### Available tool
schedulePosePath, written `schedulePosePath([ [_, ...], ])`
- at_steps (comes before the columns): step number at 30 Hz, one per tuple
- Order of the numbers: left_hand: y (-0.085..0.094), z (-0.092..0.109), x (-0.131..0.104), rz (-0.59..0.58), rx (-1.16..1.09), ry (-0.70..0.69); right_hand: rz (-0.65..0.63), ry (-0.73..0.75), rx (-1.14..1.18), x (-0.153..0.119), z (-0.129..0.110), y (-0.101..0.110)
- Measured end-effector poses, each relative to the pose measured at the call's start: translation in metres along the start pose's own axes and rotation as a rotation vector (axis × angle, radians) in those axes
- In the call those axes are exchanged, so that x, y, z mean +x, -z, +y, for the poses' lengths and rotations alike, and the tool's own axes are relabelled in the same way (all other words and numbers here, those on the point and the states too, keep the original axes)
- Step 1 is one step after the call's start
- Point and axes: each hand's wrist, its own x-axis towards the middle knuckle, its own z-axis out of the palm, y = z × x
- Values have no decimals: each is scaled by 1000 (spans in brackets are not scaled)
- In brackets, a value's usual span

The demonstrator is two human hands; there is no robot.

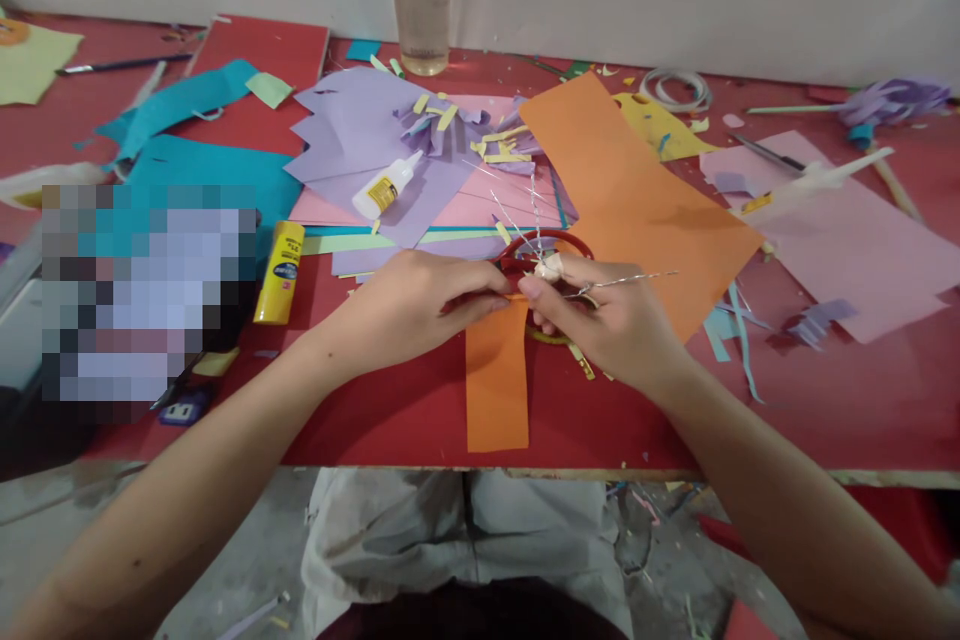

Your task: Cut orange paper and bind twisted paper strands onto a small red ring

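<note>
Left hand [416, 298] pinches orange strip [496, 385] by its upper end, near bench [397, 420] front; right hand [619, 315] grips white-based silver wire [550, 267]. Step, judged: working strip's end. Next move calls for steady fingertips.

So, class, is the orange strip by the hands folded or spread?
Mostly spread: the orange strip is flat, with no visible crease below the left hand. Its partly covered top: cannot tell.

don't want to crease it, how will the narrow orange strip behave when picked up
The narrow orange strip looks paper-thin, so probably light. Its long, narrow shape suggests it would flex easily. With the left hand at its top edge, the free lower end may swing.
</note>
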Motion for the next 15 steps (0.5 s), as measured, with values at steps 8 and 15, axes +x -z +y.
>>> schedulePosePath([
  [8, 1, 0, -1, -30, 28, 5, -9, 35, -64, 1, 0, 0],
  [15, 1, 0, -1, -38, 34, 1, -7, 58, -67, 1, 0, 0],
])
